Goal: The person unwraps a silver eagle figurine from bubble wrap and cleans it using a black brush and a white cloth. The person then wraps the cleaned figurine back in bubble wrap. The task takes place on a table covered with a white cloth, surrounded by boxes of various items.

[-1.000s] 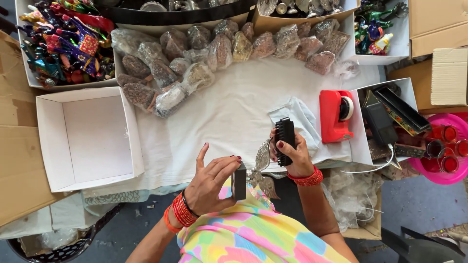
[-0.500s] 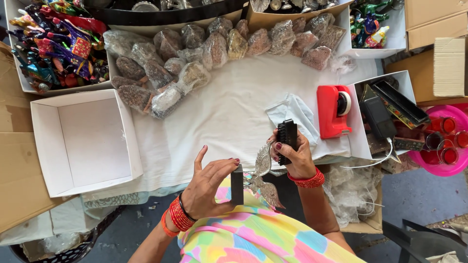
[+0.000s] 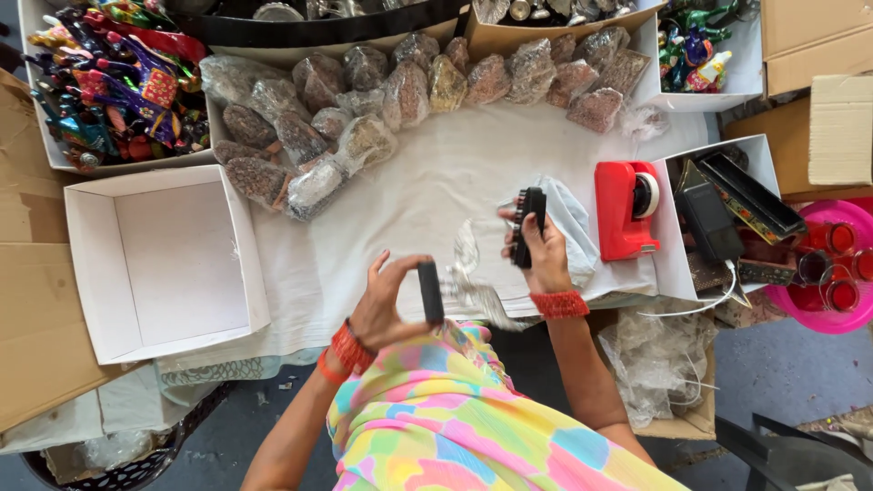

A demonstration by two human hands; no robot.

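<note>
Left hand [image 3: 386, 305] now raised higher than half a second ago, thumb and fingers pinched shut on a small black block [image 3: 430, 293], held upright just above the near edge of the worktop [image 3: 418, 195]. Right hand [image 3: 544, 255] closed around a black comb-like piece [image 3: 527, 225], lifted over the white cloth near the middle of the near edge, a little further from the body than before. Between the two hands, a crumpled clear wrapper [image 3: 468, 277], hanging loose and seemingly touching neither grip firmly. Judged from that: the two black pieces pulled apart and freed of their wrapping, so both items out and ready for handling, nothing yet set down.

Around them: empty white box [image 3: 155, 259] at the left edge, well apart from the hands. Red tape dispenser [image 3: 627, 209] just beside the right hand, toward the right edge. Row of clear bags of brownish pieces [image 3: 364, 91] along the far edge. Tray of bright painted figures [image 3: 109, 82] at the far left corner. White box of dark flat cases [image 3: 718, 209] at the right edge, with a pink tray of small red cups [image 3: 832, 268] beyond it. Red bangles on both wrists.
</note>
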